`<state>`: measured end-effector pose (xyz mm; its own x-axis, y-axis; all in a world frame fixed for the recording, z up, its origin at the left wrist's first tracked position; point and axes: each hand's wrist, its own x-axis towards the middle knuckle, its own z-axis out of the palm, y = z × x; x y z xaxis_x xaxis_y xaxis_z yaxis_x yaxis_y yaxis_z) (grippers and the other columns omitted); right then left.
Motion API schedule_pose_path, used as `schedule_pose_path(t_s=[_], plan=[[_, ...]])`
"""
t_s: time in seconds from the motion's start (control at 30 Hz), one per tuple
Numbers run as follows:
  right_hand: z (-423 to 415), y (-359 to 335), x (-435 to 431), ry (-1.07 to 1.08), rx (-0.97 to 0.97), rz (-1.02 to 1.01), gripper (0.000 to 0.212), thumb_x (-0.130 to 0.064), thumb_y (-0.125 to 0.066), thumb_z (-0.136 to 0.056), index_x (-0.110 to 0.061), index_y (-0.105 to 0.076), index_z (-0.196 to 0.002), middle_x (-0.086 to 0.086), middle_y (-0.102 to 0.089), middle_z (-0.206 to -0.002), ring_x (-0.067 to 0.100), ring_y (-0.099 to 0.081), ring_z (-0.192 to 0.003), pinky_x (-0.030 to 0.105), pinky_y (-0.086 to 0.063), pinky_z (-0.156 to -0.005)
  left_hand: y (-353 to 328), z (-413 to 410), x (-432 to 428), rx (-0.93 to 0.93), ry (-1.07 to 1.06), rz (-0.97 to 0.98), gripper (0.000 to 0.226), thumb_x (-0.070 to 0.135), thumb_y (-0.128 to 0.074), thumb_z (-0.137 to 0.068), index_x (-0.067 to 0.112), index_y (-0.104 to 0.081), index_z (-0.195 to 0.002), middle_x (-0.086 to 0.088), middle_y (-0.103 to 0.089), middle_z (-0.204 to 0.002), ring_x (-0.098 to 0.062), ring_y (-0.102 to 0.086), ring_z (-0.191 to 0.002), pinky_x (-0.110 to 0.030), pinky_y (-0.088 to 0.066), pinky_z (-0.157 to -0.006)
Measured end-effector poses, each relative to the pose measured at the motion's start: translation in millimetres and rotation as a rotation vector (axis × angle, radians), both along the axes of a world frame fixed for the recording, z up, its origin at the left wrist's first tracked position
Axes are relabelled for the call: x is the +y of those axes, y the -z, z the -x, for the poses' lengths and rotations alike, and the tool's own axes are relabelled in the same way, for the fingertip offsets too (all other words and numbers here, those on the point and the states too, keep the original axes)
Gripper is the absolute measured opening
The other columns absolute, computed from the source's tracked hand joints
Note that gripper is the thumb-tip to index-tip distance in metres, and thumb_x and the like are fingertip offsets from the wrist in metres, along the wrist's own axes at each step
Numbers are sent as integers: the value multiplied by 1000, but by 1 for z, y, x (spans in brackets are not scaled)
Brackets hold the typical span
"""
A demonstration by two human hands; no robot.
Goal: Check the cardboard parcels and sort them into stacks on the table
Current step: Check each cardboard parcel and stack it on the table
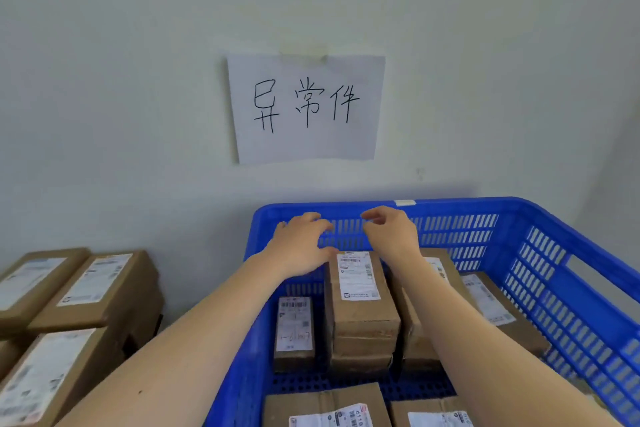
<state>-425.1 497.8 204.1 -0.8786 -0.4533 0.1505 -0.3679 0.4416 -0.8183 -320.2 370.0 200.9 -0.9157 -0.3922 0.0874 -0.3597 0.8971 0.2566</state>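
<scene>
Both hands are inside the blue slotted plastic crate (381, 207), close to its far wall. They hang over the far end of the top brown cardboard parcel with a white shipping label (360, 291), which crowns the middle stack in the crate. Left hand (301, 246): fingers spread and bent, thumb at the parcel's far left corner; contact cannot be confirmed. Right hand (391, 236): fingers loosely curled, thumb and forefinger close together with nothing between them, above the far right corner. Neither hand holds anything. A lower parcel with a handwritten mark on its label (294, 326) lies just left of the middle stack. A second stack (415, 333) stands just right, partly hidden by the right forearm, and further parcels (322, 402) lie at the near edge. Outside the crate, to the left, sorted stacks of like parcels (93, 288) stand against the wall, and a handwritten paper sign (306, 107) is taped higher up. Assessment: the step in hand is picking up the top parcel for checking. Recommended: seat both hands on its long sides and lift straight up, since the neighbouring stacks are close. Do not drag it, as the parcels beneath look slightly uneven. Keep the label uppermost so it can be read before the parcel goes to a stack.
</scene>
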Motion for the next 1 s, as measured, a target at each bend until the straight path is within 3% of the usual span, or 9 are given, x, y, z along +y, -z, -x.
schedule_pose_path(t_s=[0.17, 0.5, 0.57, 0.67, 0.77, 0.83, 1.0], plan=[[-82, -17, -48, -125, 31, 50, 27, -13, -52, -87, -21, -65, -108, 0, -61, -116, 6, -52, -62, 27, -44, -60, -20, -82, -35, 140, -70, 21, 46, 36, -58, -90, 21, -51, -134, 0, -41, -146, -17, -38, -134, -36, -30, -109], [-253, -17, -142, -394, 35, 114, 25, -14, -53, -86, -24, -67, -105, -1, -63, -111, 6, -55, -83, 19, -44, -65, -21, -275, -107, 374, -308, -33, 33, 32, -58, -91, 25, -58, -123, 4, -53, -132, -15, -48, -121, -34, -40, -99], [-289, -15, -163, -457, 32, 131, 25, -12, -53, -86, -22, -68, -104, -1, -65, -108, 7, -55, -88, 18, -44, -69, -18, -314, -123, 396, -363, -42, 31, 31, -59, -90, 25, -60, -121, 5, -54, -130, -14, -47, -120, -30, -39, -97], [-341, -10, -193, -533, 6, 148, 24, -9, -54, -86, -21, -68, -101, -1, -66, -104, 5, -55, -85, 10, -39, -61, -11, -370, -144, 419, -428, -34, 29, 29, -60, -90, 24, -62, -119, 6, -56, -127, -11, -49, -117, -21, -34, -88], [-385, -1, -216, -602, -46, 143, 25, -7, -52, -85, -22, -68, -99, -1, -66, -107, 6, -56, -88, 13, -41, -65, -1, -418, -159, 436, -498, -70, 29, 31, -60, -90, 26, -62, -118, 8, -56, -126, -6, -48, -111, -17, -30, -83], [-414, 4, -232, -649, -69, 121, 30, -8, -50, -84, -22, -68, -103, -3, -65, -111, 6, -55, -94, 18, -43, -75, 5, -450, -171, 412, -563, -87, 31, 31, -60, -90, 27, -60, -121, 7, -54, -129, -9, -48, -115, -20, -32, -86], [-465, 11, -270, -756, -51, 71, 31, -10, -50, -86, -21, -68, -109, -4, -65, -115, 8, -56, -100, 20, -41, -79, 21, -507, -200, 436, -665, -111, 30, 32, -59, -91, 29, -59, -121, 10, -54, -129, -10, -47, -121, -23, -33, -91]])
